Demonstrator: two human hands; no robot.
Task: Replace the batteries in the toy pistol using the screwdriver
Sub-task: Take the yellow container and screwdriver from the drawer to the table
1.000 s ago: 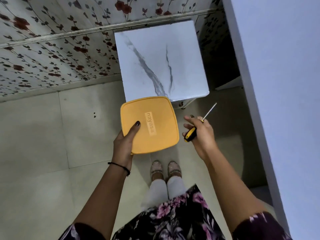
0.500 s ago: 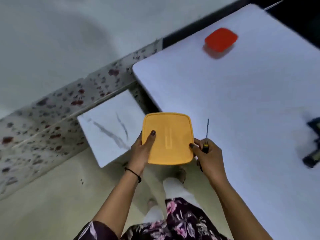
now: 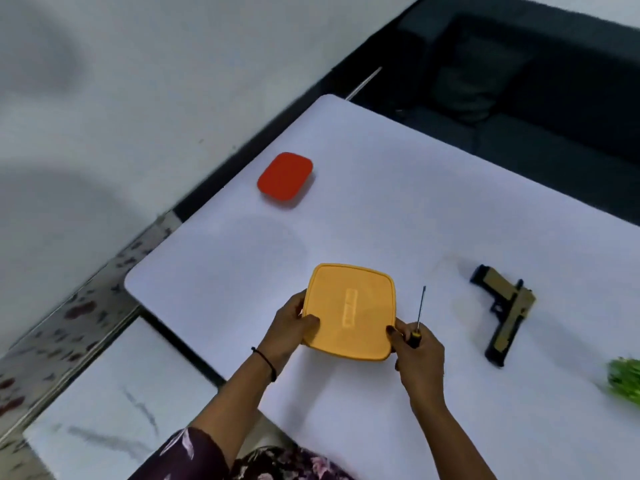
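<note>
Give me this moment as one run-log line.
left hand: holds yellow box | right hand: holds screwdriver, thumb on box | toy pistol: on table, untouched | red box: on table

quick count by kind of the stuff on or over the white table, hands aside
Lidded boxes: 2, the yellow box and the red box
Toy pistol: 1
Screwdriver: 1
Green thing, cut off at the frame edge: 1
Total: 5

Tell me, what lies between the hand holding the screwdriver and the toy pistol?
Nothing: in the head view, only bare white table shows between the right hand, which grips the screwdriver, and the toy pistol.
</note>
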